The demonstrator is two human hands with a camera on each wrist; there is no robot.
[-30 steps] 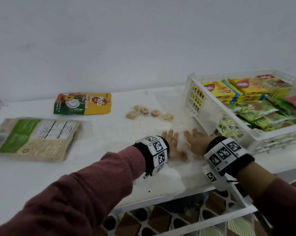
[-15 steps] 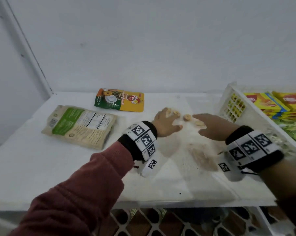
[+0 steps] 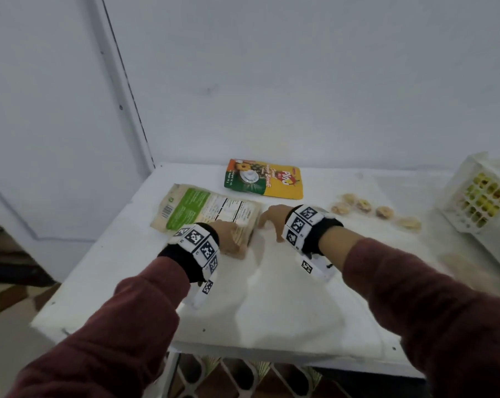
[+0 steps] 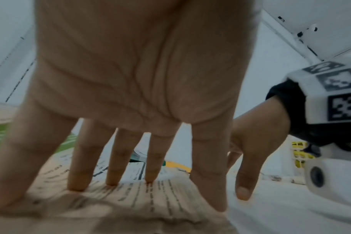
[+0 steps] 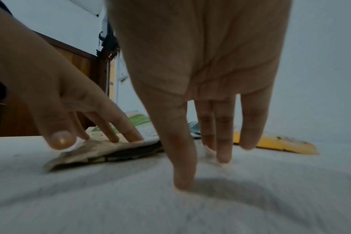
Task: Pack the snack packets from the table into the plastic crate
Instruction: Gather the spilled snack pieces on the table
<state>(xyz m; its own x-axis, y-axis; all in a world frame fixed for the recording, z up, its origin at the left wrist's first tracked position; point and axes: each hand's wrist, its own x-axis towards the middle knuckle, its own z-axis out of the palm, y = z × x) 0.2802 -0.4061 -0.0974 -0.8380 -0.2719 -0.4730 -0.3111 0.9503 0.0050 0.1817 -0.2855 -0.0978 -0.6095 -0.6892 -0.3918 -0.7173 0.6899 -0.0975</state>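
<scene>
As both hands spread flat, left hand (image 3: 228, 236) on brown packet (image 3: 205, 209), right hand (image 3: 273, 218) just beside

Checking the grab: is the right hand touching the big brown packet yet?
No, the right hand has fingertips on the table beside the brown packet.

Dim, flat, bluish indoor light falls evenly over a white table (image 3: 286, 305), leaving only soft shadows beneath two wrists in the head view. Wide-angle distortion bends the wall seam at 11 o'clock and stretches the sleeves toward 5 and 7 o'clock; the frame's 3 o'clock edge smears with motion blur. In both wrist views the palms loom large, dark and soft, grain is heavy, and a faint shadow pools under the right hand's (image 5: 200, 71) fingertips (image 5: 183, 182) at 6 o'clock.
</scene>
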